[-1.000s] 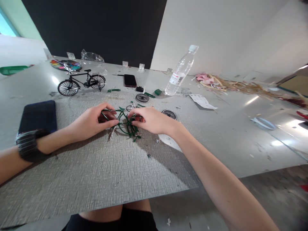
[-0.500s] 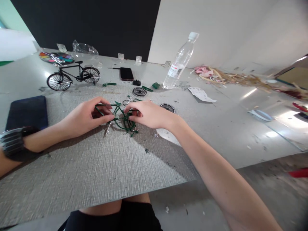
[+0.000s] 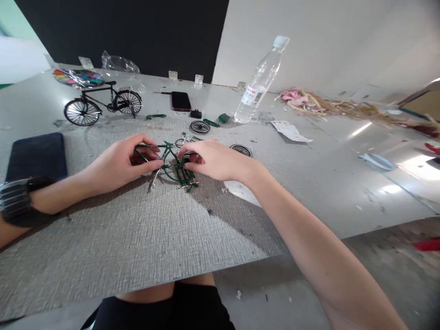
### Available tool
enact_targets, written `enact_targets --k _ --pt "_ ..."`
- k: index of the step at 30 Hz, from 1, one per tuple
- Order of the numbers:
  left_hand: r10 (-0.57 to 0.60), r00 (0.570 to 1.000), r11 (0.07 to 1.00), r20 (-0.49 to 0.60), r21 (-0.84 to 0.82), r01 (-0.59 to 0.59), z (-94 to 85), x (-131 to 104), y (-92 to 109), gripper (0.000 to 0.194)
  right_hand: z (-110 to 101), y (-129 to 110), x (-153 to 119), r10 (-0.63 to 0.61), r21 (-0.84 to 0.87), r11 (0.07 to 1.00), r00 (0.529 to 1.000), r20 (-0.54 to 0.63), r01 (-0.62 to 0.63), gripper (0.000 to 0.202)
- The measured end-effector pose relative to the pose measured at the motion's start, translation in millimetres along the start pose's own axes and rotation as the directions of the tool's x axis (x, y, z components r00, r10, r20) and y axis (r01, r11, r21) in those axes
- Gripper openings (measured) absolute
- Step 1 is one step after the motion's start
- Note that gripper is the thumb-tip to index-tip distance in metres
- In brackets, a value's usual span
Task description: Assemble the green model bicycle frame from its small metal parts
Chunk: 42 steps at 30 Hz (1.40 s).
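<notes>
A small green model bicycle frame (image 3: 169, 158) is held between my two hands, just over the table. Fingers and thumb of my left hand (image 3: 129, 158) close on its left end. My right hand (image 3: 213, 160) pinches the rear part, where the fingers hide some of the frame. Small green and silver parts (image 3: 192, 185) lie under and beside it. Behind my hands rest a spoked wheel (image 3: 200, 127) and several green pieces, one a chunky green block (image 3: 224, 118). Another wheel (image 3: 241, 150) lies partly behind my right wrist.
A finished black model bicycle (image 3: 103, 103) stands at the back left, near a dark blue flat case (image 3: 37, 156). Further back lies a phone (image 3: 180, 101). A clear plastic bottle (image 3: 257, 82) stands right of centre, with a paper sheet (image 3: 290, 132) and straw scraps (image 3: 330, 107) beyond.
Both hands keep their grip on the green frame, with hardly any movement of the fingers. The view has shifted slightly.
</notes>
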<state>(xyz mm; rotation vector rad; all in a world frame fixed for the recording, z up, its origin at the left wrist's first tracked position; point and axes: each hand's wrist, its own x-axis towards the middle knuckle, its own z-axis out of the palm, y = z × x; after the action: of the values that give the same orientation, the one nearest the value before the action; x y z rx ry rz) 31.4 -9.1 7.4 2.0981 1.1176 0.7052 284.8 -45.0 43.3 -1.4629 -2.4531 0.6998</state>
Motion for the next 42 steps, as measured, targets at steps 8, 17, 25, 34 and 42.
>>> enact_targets --k 8,17,25,34,42 --pt "0.011 1.000 1.000 0.010 0.021 -0.011 -1.0 -0.4 -3.1 0.042 -0.8 -2.8 -1.4 0.005 -0.021 1.000 1.000 0.003 -0.005 0.023" --pt "0.028 0.999 0.999 -0.017 0.026 -0.027 0.2 -0.2 -1.4 0.037 -1.0 -5.2 -2.3 -0.001 -0.051 0.999 1.000 -0.003 0.001 0.022" --pt "0.014 0.999 0.999 -0.039 0.048 -0.012 -0.1 -1.1 1.1 0.038 -0.1 -7.4 -4.3 0.005 -0.090 0.996 1.000 -0.015 -0.006 0.025" --pt "0.026 0.997 0.988 -0.072 0.154 -0.015 0.1 -1.4 4.8 0.045 -1.0 -14.4 -7.6 0.027 -0.129 0.991 1.000 -0.008 -0.028 0.024" --pt "0.003 0.995 0.975 -0.099 0.223 0.020 0.9 -1.0 9.9 0.053 -2.4 -22.1 -11.8 0.057 -0.228 0.972 0.998 0.030 -0.048 0.024"
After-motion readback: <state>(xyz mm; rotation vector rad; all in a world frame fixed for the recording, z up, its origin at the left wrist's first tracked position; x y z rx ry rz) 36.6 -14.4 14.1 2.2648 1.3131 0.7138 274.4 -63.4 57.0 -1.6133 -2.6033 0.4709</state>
